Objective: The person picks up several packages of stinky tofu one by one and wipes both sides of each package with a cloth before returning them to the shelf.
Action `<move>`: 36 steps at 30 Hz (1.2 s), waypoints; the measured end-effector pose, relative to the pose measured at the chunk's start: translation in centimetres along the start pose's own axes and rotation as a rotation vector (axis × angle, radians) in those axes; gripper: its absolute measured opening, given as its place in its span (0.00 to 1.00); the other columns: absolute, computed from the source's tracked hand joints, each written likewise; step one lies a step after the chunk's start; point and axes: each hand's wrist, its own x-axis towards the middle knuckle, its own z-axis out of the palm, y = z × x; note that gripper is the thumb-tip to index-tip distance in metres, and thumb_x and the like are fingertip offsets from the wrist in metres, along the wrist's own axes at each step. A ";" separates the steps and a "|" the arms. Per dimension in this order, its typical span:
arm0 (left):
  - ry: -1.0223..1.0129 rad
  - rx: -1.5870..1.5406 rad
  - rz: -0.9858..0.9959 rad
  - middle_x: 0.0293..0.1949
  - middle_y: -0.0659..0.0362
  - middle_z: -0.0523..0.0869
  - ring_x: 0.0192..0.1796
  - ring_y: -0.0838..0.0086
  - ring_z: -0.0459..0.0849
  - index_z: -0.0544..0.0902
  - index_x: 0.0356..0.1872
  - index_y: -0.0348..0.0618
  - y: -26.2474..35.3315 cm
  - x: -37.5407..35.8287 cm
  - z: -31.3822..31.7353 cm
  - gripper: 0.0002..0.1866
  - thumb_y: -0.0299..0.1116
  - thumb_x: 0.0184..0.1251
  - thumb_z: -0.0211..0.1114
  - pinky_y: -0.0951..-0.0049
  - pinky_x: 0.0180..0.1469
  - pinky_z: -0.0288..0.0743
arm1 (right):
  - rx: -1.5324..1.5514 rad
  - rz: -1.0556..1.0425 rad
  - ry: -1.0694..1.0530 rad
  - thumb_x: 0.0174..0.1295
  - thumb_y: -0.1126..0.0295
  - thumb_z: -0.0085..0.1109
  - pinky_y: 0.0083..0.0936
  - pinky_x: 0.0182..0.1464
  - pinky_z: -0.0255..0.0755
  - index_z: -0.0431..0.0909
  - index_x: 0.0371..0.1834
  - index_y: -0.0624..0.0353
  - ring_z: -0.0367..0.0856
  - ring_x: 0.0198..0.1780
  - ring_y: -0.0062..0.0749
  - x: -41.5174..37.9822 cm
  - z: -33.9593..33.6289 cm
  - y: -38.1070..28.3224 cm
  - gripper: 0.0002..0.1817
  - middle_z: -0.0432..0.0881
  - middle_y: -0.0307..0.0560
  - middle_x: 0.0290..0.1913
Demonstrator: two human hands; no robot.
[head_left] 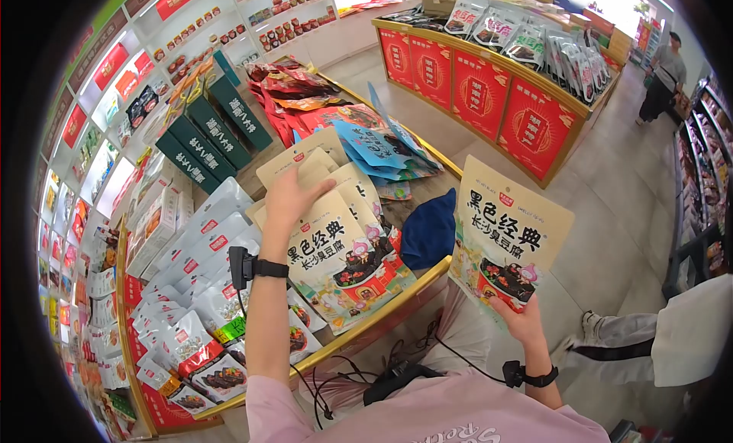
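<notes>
My right hand grips the lower edge of a cream snack bag with black Chinese lettering and a picture of dark tofu pieces, held upright beyond the stand's front edge. My left hand lies over the top of a stack of matching bags, its thumb stretched out to the right and its other fingers partly hidden. The front bag of that stack leans on the display stand. Close to the stack are blue snack bags and a dark blue cloth-like item.
Silver-grey snack bags and dark green boxes fill the stand's left side. Red packets lie at its far end. A gold-edged red stand is across the aisle. One person walks there; another's white garment is close at right.
</notes>
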 end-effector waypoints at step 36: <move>0.381 0.009 0.319 0.32 0.54 0.86 0.36 0.56 0.85 0.82 0.34 0.41 7.1 -13.6 -3.4 0.30 0.59 0.49 0.81 0.60 0.46 0.71 | 0.103 -0.117 -0.732 0.66 0.69 0.74 0.26 0.56 0.77 0.88 0.55 0.62 0.83 0.50 0.18 27.0 22.0 -7.8 0.16 0.91 0.36 0.47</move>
